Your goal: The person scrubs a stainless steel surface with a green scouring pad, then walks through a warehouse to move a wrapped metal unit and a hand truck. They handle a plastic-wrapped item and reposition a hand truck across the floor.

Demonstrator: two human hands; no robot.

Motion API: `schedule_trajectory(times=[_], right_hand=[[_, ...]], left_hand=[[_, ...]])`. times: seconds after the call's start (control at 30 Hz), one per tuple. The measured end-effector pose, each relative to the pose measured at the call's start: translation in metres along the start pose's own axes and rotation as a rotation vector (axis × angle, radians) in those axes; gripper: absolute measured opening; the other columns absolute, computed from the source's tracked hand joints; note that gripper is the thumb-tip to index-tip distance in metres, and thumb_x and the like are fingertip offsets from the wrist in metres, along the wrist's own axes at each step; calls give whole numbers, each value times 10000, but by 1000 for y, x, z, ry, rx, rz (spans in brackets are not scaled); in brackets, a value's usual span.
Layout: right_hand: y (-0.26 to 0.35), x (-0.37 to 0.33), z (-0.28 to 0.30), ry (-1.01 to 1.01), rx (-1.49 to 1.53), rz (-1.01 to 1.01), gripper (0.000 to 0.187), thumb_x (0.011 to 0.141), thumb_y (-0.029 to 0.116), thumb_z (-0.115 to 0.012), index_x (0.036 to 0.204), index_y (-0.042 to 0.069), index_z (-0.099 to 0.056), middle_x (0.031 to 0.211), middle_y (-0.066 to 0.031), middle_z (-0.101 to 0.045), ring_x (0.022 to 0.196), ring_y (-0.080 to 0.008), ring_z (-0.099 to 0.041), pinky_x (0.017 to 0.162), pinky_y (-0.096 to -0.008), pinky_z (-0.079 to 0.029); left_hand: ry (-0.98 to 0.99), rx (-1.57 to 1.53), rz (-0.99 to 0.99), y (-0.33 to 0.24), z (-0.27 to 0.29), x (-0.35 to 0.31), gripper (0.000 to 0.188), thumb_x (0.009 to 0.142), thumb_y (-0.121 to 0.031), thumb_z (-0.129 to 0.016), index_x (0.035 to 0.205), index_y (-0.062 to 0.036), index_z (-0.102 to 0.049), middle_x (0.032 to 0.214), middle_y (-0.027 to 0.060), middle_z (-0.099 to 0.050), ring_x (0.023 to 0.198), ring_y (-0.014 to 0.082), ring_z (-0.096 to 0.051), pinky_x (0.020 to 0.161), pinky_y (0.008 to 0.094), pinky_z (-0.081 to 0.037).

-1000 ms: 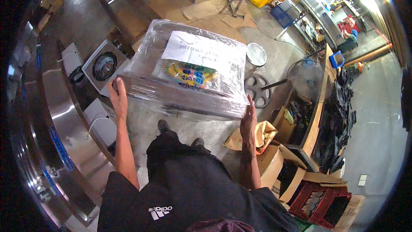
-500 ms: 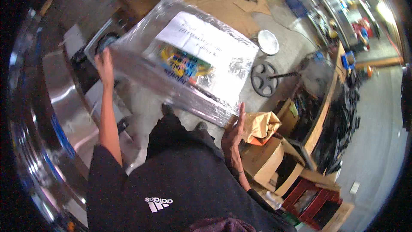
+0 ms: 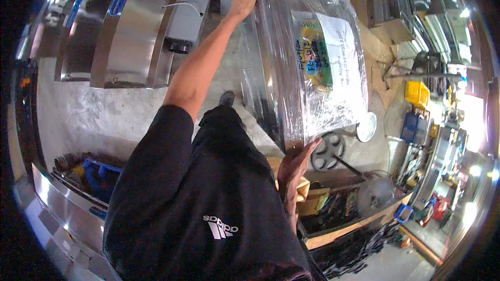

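Now, the wrapped package [image 3: 291, 83] isn't down yet: left hand [image 3: 241, 2] fingers hold its far end, right hand [image 3: 296, 166] fingers its near.

"What's worn up top?"

"A plain black shirt [image 3: 224, 177] with a small white mark [image 3: 220, 230] of slanted bars and lettering on its front."

"And the left sleeve [image 3: 166, 140]?"

"Short, wide and black, leaving the forearm [image 3: 205, 54] bare. The left hand [image 3: 243, 1] and right hand [image 3: 294, 169] are bare as well."

"Lower down?"

"Black trousers [image 3: 225, 120], a little creased, and a dark shoe [image 3: 227, 98] with a rounded toe."
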State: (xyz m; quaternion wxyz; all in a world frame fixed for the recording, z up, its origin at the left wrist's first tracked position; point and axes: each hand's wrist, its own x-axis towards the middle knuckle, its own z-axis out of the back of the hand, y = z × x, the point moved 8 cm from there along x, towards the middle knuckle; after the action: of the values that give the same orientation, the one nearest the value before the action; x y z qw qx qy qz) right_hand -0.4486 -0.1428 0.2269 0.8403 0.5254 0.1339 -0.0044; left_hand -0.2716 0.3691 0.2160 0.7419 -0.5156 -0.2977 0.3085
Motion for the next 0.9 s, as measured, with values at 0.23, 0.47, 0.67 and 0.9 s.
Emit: schedule_trajectory(times=[0.23,0.47,0.67,0.9], right_hand=[[15,20,37,-113,459,-323,759,1024,636,-381,1588,171,-177,1476,-158,-406,1293,-323,-459,1084,-476,-377],[-3,115,138,-408,337,-153,572,1028,511,-459,1400,77,-446,1202,-109,-569,1068,-248,-549,912,-424,-463],[-3,241,191,-296,-16,-16,586,1023,549,-445,1360,75,-518,1268,-120,-561,1105,-242,-535,971,-419,-429],[-70,398,208,253,9,210,467,1063,332,-494,1444,62,-487,1361,-137,-592,1217,-251,-572,1010,-398,-470]], left_hand=[[-137,-49,539,266,-31,-136,353,934,-333,-570,1051,-7,-637,999,228,-698,925,380,-687,786,482,-523],[246,140,645,351,-111,-303,413,981,-375,-524,1216,-47,-610,1082,233,-688,1038,394,-664,898,462,-517],[138,-188,606,342,-136,-267,486,1030,-420,-493,1334,-47,-561,1184,210,-658,1116,351,-630,952,430,-500],[-48,-252,506,182,-75,-237,635,1060,-518,-370,1405,0,-500,1289,158,-612,1123,255,-603,994,412,-477]])
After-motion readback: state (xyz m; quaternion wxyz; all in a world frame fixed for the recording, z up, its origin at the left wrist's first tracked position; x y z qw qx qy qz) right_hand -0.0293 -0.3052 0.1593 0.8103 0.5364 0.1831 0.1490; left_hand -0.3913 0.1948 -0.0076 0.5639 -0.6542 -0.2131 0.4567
